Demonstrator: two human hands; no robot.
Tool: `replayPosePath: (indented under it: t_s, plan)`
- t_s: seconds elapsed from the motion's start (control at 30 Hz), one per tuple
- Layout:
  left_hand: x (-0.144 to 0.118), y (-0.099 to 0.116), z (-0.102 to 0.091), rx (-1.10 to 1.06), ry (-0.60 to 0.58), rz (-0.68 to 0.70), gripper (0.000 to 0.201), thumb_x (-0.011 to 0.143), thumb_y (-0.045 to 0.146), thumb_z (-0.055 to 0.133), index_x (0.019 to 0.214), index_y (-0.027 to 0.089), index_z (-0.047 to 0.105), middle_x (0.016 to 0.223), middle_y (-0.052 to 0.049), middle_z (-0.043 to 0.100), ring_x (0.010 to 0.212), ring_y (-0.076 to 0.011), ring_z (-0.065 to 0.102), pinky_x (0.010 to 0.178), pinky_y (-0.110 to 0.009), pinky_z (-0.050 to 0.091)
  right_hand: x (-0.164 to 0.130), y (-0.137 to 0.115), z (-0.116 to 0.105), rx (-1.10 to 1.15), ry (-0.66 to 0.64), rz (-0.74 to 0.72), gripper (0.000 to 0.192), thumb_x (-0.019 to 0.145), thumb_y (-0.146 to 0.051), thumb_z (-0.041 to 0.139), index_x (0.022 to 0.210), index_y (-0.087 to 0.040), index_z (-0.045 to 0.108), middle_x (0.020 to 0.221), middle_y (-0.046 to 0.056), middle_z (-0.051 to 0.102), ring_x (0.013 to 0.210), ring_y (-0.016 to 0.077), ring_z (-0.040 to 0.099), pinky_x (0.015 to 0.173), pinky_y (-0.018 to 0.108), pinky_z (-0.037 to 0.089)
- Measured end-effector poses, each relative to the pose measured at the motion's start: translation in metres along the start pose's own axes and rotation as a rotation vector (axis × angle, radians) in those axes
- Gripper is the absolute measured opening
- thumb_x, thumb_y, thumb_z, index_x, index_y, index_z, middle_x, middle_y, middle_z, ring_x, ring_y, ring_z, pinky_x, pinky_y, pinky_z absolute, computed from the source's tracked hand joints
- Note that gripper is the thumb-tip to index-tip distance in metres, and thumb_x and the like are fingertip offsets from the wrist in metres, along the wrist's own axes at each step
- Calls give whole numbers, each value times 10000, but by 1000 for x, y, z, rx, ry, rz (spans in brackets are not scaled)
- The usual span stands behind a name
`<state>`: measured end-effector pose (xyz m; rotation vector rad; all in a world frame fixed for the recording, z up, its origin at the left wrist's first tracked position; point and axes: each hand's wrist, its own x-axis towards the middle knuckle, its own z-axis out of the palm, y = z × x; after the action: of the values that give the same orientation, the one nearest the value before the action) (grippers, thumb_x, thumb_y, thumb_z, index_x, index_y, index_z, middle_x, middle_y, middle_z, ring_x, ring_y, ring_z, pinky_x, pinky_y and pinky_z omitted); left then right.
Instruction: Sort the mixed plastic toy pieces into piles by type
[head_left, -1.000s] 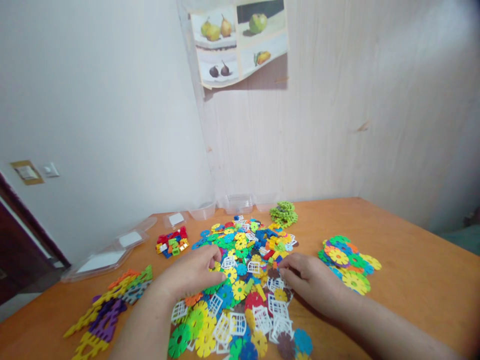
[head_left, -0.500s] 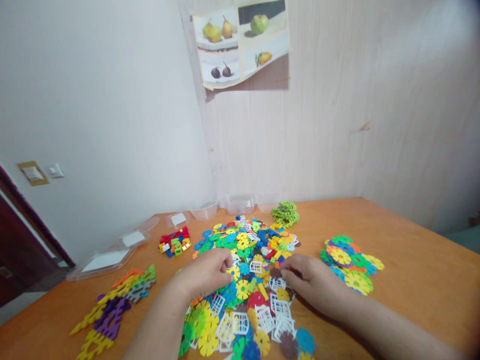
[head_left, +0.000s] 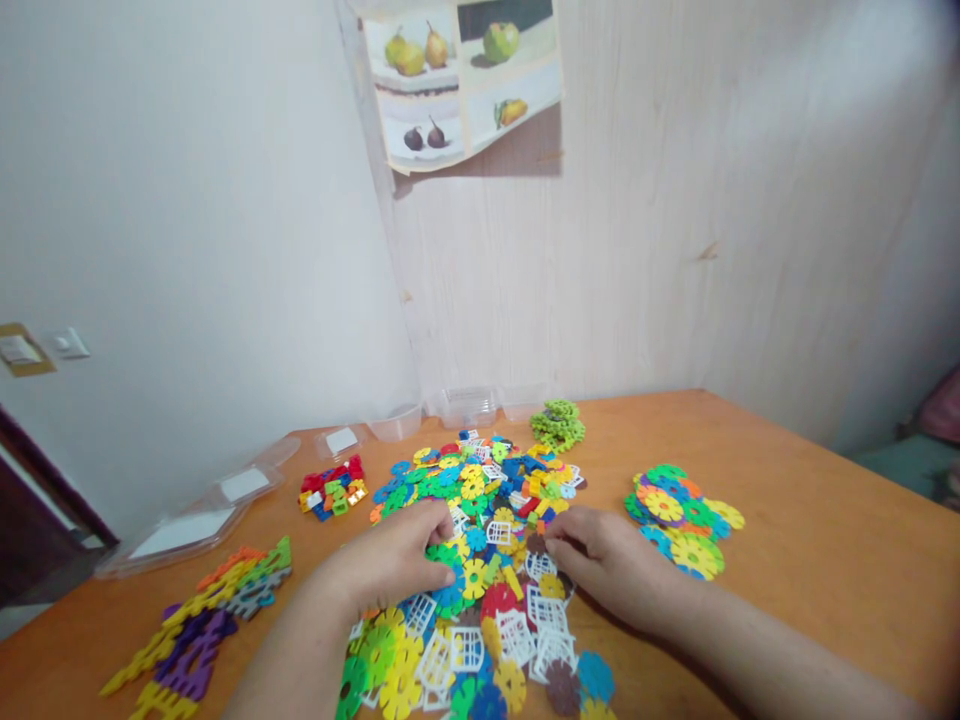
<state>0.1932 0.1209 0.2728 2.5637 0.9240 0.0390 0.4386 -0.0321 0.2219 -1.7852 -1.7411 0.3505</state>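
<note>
Both hands down in the big mixed pile of plastic pieces (head_left: 487,520) at table (head_left: 810,520) centre. My left hand (head_left: 397,560) lies palm-down on it, fingers curled over a green flower disc (head_left: 442,553), fingertips touching it; can't tell if it's actually pinched. My right hand (head_left: 607,565) rests on the pile's right edge, fingers bent and close together by a white grid piece (head_left: 538,566); grip unclear. Sorted disc stack (head_left: 679,515) lies right, apart. Long yellow-purple pieces (head_left: 202,620) far left.
</note>
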Motion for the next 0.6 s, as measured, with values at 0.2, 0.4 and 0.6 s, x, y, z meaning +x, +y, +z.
replayPosePath:
  t_s: [0.2,0.4,0.6]
  plan:
    - [10,4,2,-43,166,67,95,790,271,545,859,214,577,847,8,602,789,-168,531,652,-261,362,-1,-3,-1,22,46,-37,248,938,-275,460,821,-215,670,821,17,693,763,156,610,673,248,417]
    - [14,46,14,-317,179,113,129,845,327,558,890,206,560,744,35,528,687,-124,473,592,-233,340,-7,-19,3,179,120,-22,215,944,-333,494,993,-241,682,879,20,698,799,166,626,700,262,449]
    - [12,79,38,-715,-20,202,154,841,269,592,950,209,502,765,30,531,641,-91,488,564,-207,362,-8,-31,12,390,78,-24,205,908,-278,520,1055,-217,649,905,28,710,779,164,634,649,243,459]
